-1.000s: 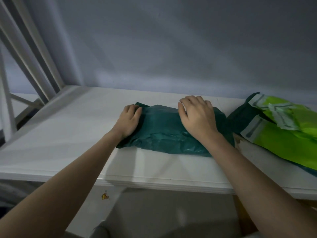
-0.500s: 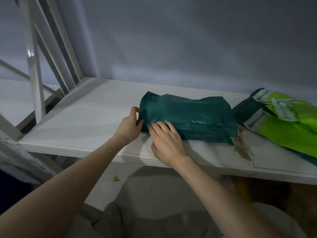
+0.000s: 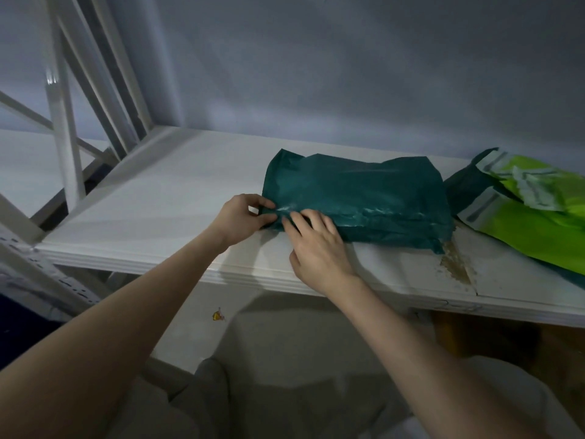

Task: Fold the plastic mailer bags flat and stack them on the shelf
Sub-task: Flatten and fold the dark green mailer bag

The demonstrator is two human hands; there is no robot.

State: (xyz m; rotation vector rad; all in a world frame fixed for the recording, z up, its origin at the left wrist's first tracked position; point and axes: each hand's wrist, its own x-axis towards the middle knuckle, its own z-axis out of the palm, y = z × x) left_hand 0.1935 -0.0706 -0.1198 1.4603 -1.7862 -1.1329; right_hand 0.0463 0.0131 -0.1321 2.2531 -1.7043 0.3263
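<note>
Both hands have come off the top of the green bag (image 3: 357, 198) and gone to its near left corner. A second ago they were pressing it flat from above; now my left hand (image 3: 242, 218) pinches the corner edge, thumb and fingers closed on the plastic, and my right hand (image 3: 316, 245) lies with loosely spread fingers (image 3: 304, 218) on the front edge just beside it; I cannot tell whether they grip it or only press. I read that as flattening finished and squaring up or tucking the corner begun. The bag lies folded on the white shelf (image 3: 164, 198), near its front lip, still a bit puffy along the back. To the right, just beside it, sits a lime bag (image 3: 535, 217) over another dark one; their edges nearly touch, so little room that way. To the left the shelf runs bare up to the white frame posts (image 3: 63, 128), good room to slide. Brown stain (image 3: 456, 261) on the shelf at the green bag's right front corner. The front lip is close; a pull toward me could drag the bag off.
</note>
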